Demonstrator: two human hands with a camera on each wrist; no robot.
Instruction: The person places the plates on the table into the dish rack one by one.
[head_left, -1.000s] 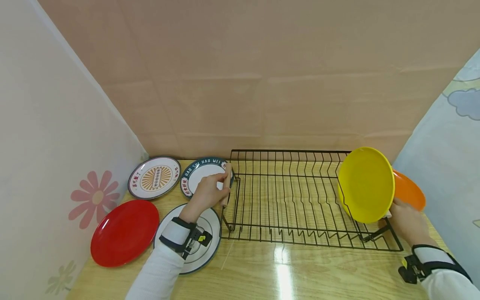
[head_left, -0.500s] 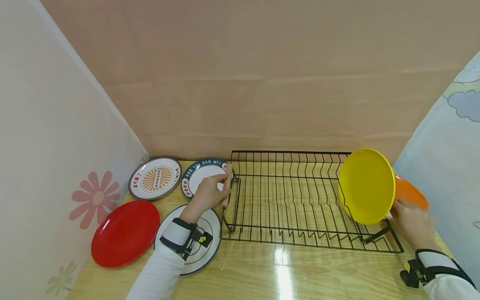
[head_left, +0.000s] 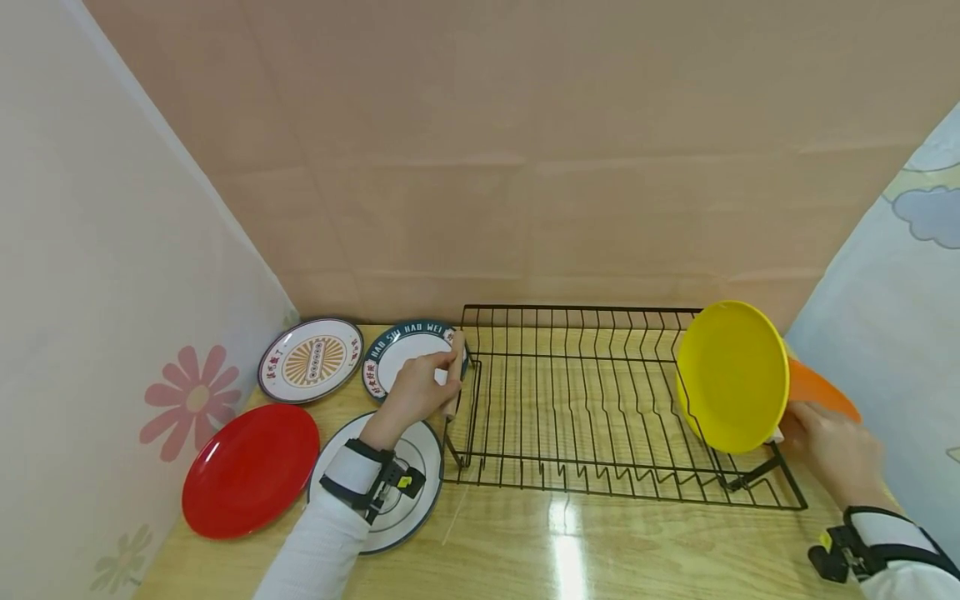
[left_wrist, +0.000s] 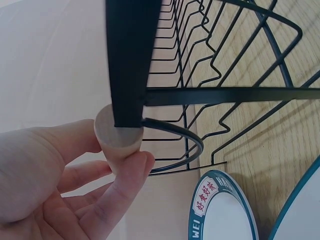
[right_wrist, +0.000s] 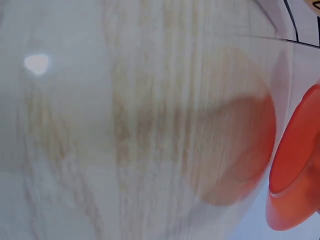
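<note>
Pinching, left: left hand (head_left: 417, 388) fingers (left_wrist: 122, 187) and thumb curled round wooden handle (left_wrist: 118, 141) at left end of black wire dish rack (head_left: 600, 400); steadying hold, rack flat on wooden table (head_left: 570, 550).
Gripping, right: right hand (head_left: 828, 454) on lower edge of orange plate (head_left: 817, 390); fingers mostly hidden behind plate rim, so exact curl not clear, but plate held up on edge.
Orange plate: tilted, off the table, just behind yellow plate (head_left: 733, 375), at rack's right end; wrist view shows only its red-orange rim (right_wrist: 295, 165), blurred.
Yellow plate: upright in rack's rightmost slots, leaning slightly.
Further out: teal-rimmed lettered plate (head_left: 405, 346) just beside left hand; white plate with dark rim (head_left: 412, 483) under left wrist; patterned plate (head_left: 311, 358); red plate (head_left: 251, 467).
Risk, judged: orange rim knocking yellow plate out of its slot, cause being tight gap at rack end.
Risk, judged: plate slipping from an edge-only grip.
Risk, judged: rack sliding if handle pinch loosens.
</note>
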